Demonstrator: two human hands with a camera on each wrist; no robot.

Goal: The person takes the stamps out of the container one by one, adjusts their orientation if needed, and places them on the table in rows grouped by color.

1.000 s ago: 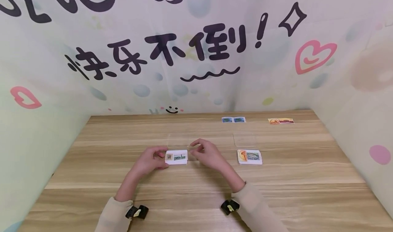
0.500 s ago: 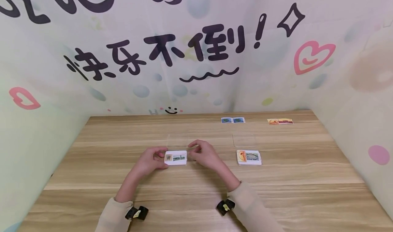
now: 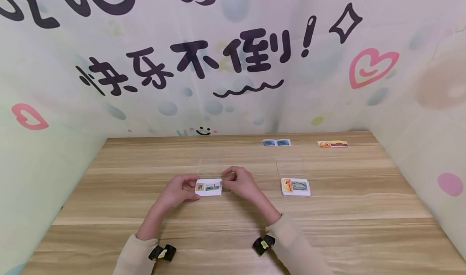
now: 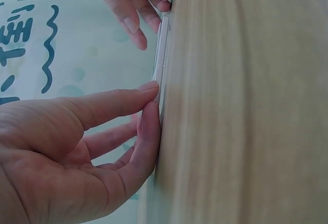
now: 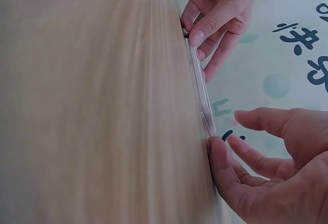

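A low, flat stack of white cards (image 3: 208,193), its top bearing two stamp-like pictures, lies on the table in what looks like a clear plastic case. At its left end my left hand (image 3: 174,192) pinches the edge between thumb and fingers; in the left wrist view the thumb (image 4: 146,86) lies along the top edge. My right hand (image 3: 242,182) is at the opposite end. In the right wrist view its index finger (image 5: 219,155) touches the end of the stack, while the thumb (image 5: 251,120) stays apart above. Behind the stack lies a clear flap (image 3: 211,166), hard to make out.
To the right sits a similar card stack (image 3: 296,192) with a clear flap (image 3: 289,166) behind it. Further back lie a blue stamp pair (image 3: 276,142) and an orange-and-red stamp strip (image 3: 333,144). A printed cloth wall (image 3: 233,113) borders the wooden table (image 3: 233,234).
My right hand has shifted slightly left, closer to the right end of the card stack, and its forearm has swung left. My left hand has hardly moved.
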